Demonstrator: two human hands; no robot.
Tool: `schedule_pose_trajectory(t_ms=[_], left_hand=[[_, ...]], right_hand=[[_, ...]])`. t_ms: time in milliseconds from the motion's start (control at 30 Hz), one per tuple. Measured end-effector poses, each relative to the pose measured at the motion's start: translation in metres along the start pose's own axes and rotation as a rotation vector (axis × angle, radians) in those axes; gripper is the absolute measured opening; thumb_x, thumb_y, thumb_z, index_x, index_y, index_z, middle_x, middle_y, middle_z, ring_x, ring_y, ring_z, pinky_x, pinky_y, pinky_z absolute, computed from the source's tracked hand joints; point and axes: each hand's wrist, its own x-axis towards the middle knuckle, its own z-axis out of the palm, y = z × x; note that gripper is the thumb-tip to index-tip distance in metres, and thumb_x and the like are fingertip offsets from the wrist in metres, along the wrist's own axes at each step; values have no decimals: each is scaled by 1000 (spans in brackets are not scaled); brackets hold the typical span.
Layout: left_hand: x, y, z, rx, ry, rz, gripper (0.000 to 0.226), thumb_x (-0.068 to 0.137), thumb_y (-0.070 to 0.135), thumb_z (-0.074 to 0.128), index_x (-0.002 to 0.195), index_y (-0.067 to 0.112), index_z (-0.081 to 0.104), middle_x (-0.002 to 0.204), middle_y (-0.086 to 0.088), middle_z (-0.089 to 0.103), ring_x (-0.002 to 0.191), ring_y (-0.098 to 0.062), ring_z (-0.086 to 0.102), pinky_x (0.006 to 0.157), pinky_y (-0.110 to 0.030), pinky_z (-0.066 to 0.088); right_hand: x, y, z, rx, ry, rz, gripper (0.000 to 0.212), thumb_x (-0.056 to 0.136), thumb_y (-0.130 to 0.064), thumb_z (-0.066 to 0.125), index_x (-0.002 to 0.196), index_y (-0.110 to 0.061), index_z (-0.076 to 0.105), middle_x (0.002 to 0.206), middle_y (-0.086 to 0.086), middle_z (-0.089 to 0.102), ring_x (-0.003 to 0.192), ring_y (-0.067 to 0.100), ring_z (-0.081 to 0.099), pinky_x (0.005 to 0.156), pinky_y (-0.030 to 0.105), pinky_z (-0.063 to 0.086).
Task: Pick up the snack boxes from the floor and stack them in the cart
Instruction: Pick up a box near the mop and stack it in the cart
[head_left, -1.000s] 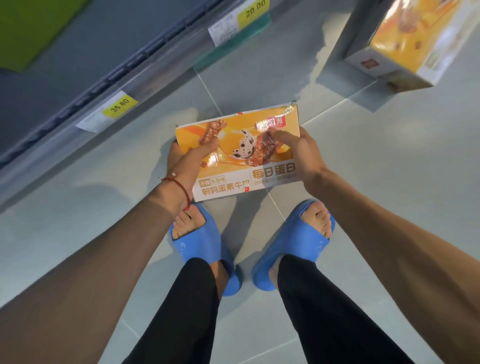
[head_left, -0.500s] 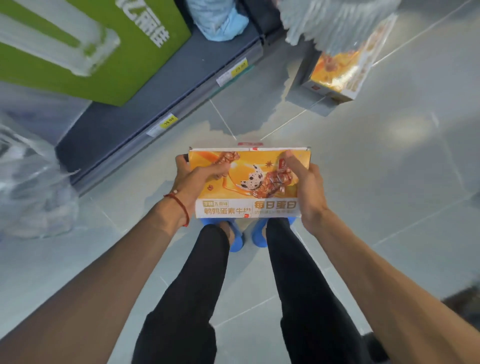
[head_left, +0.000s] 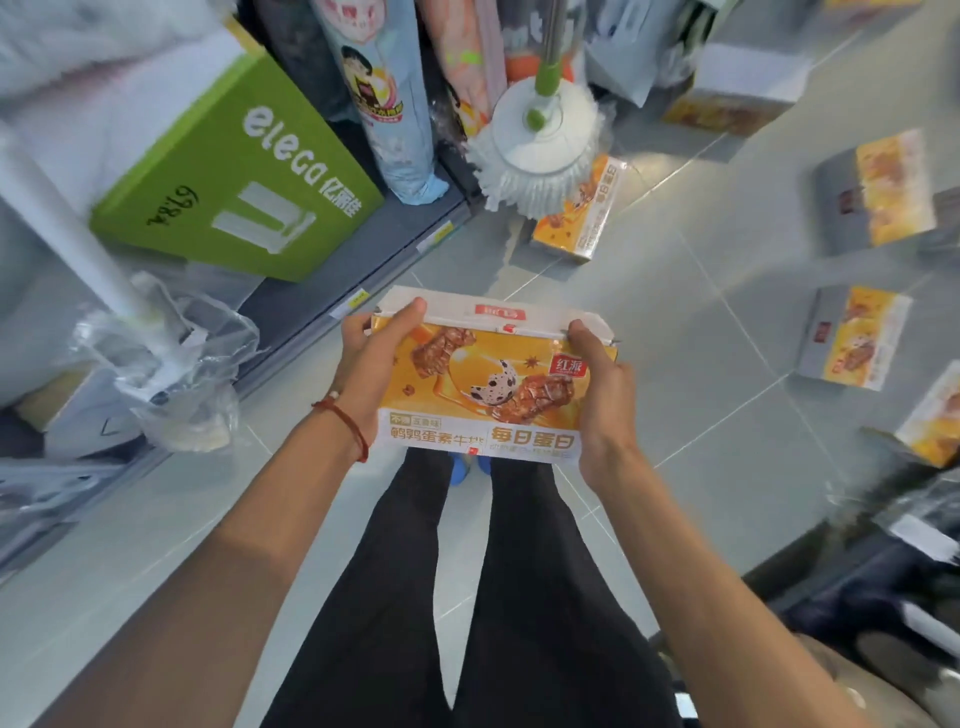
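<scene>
I hold an orange snack box (head_left: 483, 384) with white edges in front of me, well above the floor, printed face up. My left hand (head_left: 371, 358) grips its left side and my right hand (head_left: 597, 395) grips its right side. Several more of the same boxes lie on the grey tiled floor: one under a mop head (head_left: 579, 213), one at the right (head_left: 857, 338), others at the upper right (head_left: 883, 192) and right edge (head_left: 935, 426). No cart is clearly visible.
A low shelf runs along the left with a green carton (head_left: 234, 176) and plastic-wrapped goods (head_left: 171, 374). A white mop (head_left: 537, 140) hangs over the floor ahead. Dark objects sit at the lower right (head_left: 893, 582). My legs stand on the tiled floor (head_left: 701, 467) below.
I have risen from a crouch, lifting the box from near my feet up in front of me. The view has lifted, showing the shelf, the mop and more boxes on the floor.
</scene>
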Motion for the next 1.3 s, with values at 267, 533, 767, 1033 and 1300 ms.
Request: schedule_pose_trajectory(t_ms=[267, 533, 767, 1033, 1300], left_hand=[[-100, 56, 22, -64, -121, 107, 31, 88, 24, 73, 115, 27, 58, 89, 2, 79, 77, -18, 76, 72, -35, 60], [-152, 100, 38, 52, -268, 231, 47, 79, 17, 71, 126, 17, 65, 108, -9, 76, 89, -28, 72, 72, -35, 59], [-155, 117, 35, 188, -486, 269, 49, 71, 17, 65, 120, 20, 64, 103, -9, 75, 91, -31, 70, 73, -39, 57], [-144, 122, 15, 489, -750, 278, 61, 71, 25, 66, 132, 24, 59, 119, -7, 73, 112, -33, 68, 92, -56, 55], [-166, 92, 10, 775, -955, 277, 54, 85, 32, 74, 136, 31, 57, 118, -2, 75, 107, -28, 72, 90, -49, 59]], right_hand=[[-94, -53, -51, 116, 1, -112, 42, 94, -46, 65, 125, -21, 54, 104, 3, 79, 89, 20, 78, 80, 37, 55], [-153, -74, -80, 286, -2, -199, 16, 98, -31, 59, 113, -24, 58, 101, 5, 80, 90, 25, 77, 73, 35, 54], [-188, -53, -71, 437, 91, -279, 58, 75, -43, 61, 128, -20, 55, 107, 9, 78, 93, 27, 77, 67, 32, 59], [-234, 8, -25, 690, 312, -292, 57, 74, -38, 63, 130, -27, 57, 112, 7, 77, 100, 30, 75, 79, 41, 61], [-290, 83, 13, 970, 515, -254, 57, 74, -35, 64, 130, -25, 60, 111, 9, 77, 99, 30, 75, 85, 49, 58]])
